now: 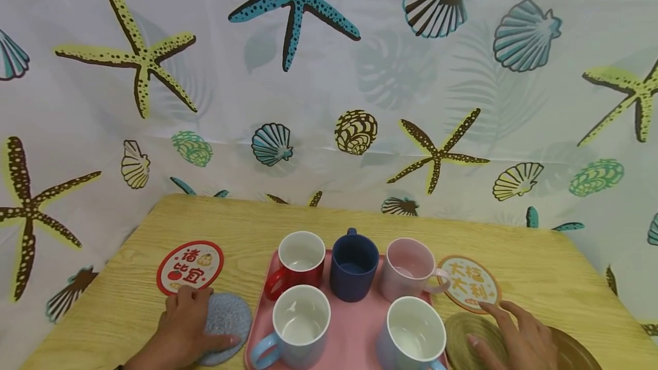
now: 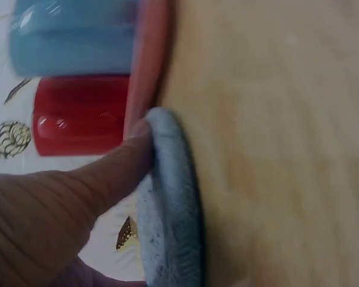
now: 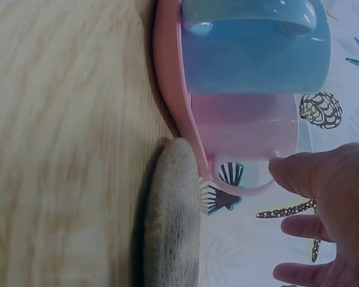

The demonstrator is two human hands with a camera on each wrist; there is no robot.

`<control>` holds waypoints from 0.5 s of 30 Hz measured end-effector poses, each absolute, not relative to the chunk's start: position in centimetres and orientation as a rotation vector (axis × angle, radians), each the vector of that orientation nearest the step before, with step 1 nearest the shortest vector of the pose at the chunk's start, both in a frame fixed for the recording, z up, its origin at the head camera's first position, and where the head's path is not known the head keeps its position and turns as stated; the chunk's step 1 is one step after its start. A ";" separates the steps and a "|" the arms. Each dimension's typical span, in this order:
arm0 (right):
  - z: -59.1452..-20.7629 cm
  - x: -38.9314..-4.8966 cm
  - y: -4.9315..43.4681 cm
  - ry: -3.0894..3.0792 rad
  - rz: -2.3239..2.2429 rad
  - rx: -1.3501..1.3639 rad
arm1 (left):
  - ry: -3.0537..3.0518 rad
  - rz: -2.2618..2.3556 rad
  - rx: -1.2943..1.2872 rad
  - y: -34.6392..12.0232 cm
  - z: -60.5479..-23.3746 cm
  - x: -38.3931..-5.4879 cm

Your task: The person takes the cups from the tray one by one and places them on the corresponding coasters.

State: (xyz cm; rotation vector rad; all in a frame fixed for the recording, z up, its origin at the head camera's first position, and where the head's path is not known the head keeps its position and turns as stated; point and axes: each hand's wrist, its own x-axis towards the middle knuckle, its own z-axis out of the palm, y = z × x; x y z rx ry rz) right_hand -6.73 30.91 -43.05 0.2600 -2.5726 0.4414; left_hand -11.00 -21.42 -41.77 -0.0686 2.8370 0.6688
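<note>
My left hand (image 1: 182,324) grips a round grey coaster (image 1: 226,324) lying on the table, thumb on its near edge and fingers at its far left side. In the left wrist view the thumb touches the rim of this thick grey coaster (image 2: 167,197). My right hand (image 1: 521,336) hovers with spread fingers above a round olive coaster (image 1: 470,333). From the right wrist view, that hand (image 3: 341,209) is apart from the coaster (image 3: 173,221) and holds nothing. Beside the right hand lies a brown round piece (image 1: 573,350), partly hidden.
Between the hands, a pink tray (image 1: 352,330) bears a red mug (image 1: 303,261), a navy mug (image 1: 353,267), a pink mug (image 1: 408,270) and two light-blue mugs (image 1: 303,330). Farther back lie a red-rimmed coaster (image 1: 190,264) and an orange-rimmed one (image 1: 468,284). A patterned curtain (image 1: 329,84) hangs behind.
</note>
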 end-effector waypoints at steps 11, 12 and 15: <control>-43.0 -6.6 30.5 -2.708 0.462 0.150 | 2.681 0.769 -0.210 -24.7 -41.5 -10.8; -42.9 -6.6 30.6 -2.705 0.455 0.150 | 2.691 0.742 -0.211 -25.1 -41.4 -10.8; -42.7 -6.7 30.7 -2.719 0.426 0.141 | 2.721 0.693 -0.211 -25.9 -41.2 -10.8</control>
